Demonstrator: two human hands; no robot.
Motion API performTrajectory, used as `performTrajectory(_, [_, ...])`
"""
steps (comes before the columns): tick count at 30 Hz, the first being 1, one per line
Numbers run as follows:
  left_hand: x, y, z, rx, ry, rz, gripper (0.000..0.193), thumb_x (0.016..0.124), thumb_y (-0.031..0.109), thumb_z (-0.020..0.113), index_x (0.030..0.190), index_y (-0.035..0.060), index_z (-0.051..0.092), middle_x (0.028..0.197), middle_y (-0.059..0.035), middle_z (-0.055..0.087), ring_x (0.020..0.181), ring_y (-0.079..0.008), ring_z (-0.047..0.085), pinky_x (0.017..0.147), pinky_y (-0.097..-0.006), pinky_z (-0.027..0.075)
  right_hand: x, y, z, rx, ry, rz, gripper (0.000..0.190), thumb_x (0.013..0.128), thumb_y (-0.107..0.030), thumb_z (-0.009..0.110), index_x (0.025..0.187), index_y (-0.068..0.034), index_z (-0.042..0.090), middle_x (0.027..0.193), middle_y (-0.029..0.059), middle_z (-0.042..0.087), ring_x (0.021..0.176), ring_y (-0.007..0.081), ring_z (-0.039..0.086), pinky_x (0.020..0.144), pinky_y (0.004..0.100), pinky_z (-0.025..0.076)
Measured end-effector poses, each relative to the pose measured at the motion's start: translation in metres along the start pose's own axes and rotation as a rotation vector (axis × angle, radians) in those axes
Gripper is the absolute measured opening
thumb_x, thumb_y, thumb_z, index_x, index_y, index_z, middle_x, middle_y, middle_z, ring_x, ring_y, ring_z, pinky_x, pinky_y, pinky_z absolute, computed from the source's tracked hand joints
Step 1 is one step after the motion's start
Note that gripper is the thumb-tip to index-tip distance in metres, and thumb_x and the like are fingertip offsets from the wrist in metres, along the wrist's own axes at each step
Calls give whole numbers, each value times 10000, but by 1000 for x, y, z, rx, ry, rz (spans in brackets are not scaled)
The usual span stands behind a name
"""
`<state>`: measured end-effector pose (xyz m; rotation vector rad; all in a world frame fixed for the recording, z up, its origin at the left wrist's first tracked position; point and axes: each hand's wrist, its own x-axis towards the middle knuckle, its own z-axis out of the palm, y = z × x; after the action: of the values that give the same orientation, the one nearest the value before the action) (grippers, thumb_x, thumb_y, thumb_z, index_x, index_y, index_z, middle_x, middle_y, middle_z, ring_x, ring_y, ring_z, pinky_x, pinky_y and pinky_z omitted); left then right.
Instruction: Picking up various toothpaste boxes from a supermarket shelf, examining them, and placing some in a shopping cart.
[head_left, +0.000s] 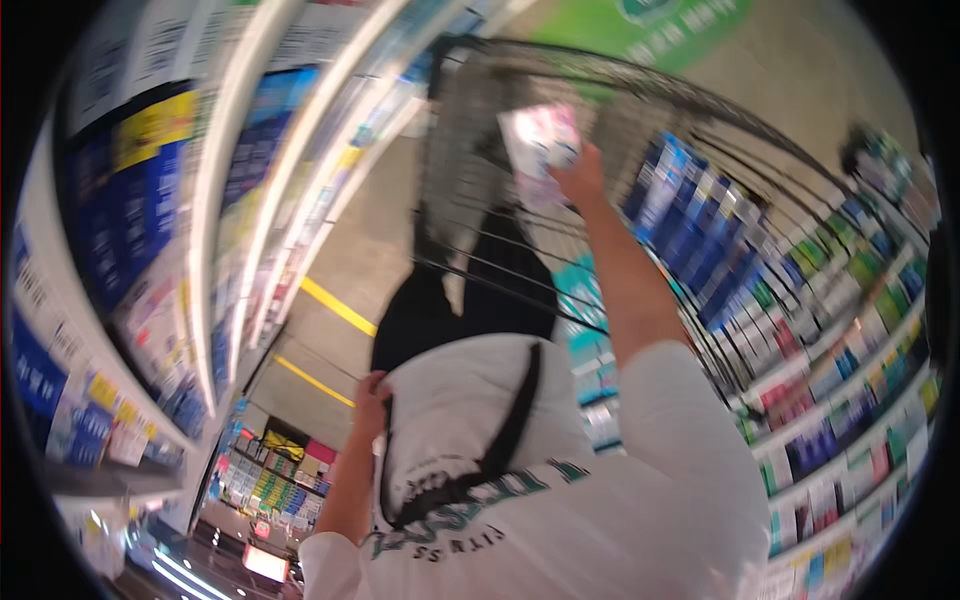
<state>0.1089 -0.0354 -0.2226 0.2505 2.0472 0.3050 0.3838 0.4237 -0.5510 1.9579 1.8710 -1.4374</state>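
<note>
A white and pink soft package (534, 142) is gripped in my right hand (579, 178). My right arm reaches forward, holding it at the basket of a dark wire shopping cart (442, 180). Motion blur and glare hide the package's details, and I cannot tell whether it touches the basket. Down beside my left hip is my left hand (370, 401), its fingers curled near the shirt hem and a dark strap. Whether those fingers hold anything is unclear. A black strap (517, 412) crosses the front of my white printed T-shirt (450, 382).
Shelves with white edges (206, 247) and packaged goods rise close on the left. More shelves, stocked with small boxes (832, 442), line the right. Blue boxes (697, 232) show behind or through the cart's wires. Yellow lines (337, 306) mark the floor; a green floor sign (675, 30) lies ahead.
</note>
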Motion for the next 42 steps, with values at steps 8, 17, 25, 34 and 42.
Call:
performTrajectory(8, [-13, 30, 2, 116, 23, -41, 351, 841, 106, 699, 1175, 54, 604, 1074, -128, 594, 1012, -249, 577, 906, -341, 462, -18, -20, 2, -87, -61, 114, 977, 633, -436, 856, 1330, 21, 346, 1244, 226, 529, 1181, 371, 534, 984, 443, 460])
performTrajectory(17, [-29, 1, 12, 2, 18, -43, 297, 896, 9, 568, 1193, 21, 580, 1116, -116, 628, 1070, -230, 581, 928, -328, 464, -36, -35, -15, 81, -170, -158, 747, 624, -328, 870, 1171, 54, 534, 1038, 233, 653, 943, 372, 659, 845, 416, 516])
performTrajectory(25, [-18, -39, -7, -107, 58, 241, 307, 885, 71, 583, 1191, 44, 589, 1039, -125, 654, 960, -212, 626, 868, -325, 488, -104, -80, -39, -278, 65, -210, 504, 651, -238, 834, 927, 42, 519, 951, 261, 602, 933, 427, 600, 802, 491, 475])
performTrajectory(34, [12, -57, -56, -199, -79, 169, 353, 895, 174, 626, 1225, 67, 561, 977, -103, 658, 918, -193, 629, 830, -323, 500, -182, -122, -71, -294, 362, -384, 488, 658, -169, 796, 995, 19, 498, 991, 235, 531, 973, 431, 515, 844, 480, 427])
performTrajectory(42, [72, -160, -108, -245, -25, 313, 325, 900, 147, 591, 1222, 106, 575, 967, -93, 658, 872, -194, 631, 774, -331, 523, -283, -204, -81, -76, 396, -424, 367, 751, -91, 691, 1032, 18, 482, 1001, 223, 535, 971, 371, 543, 841, 455, 433])
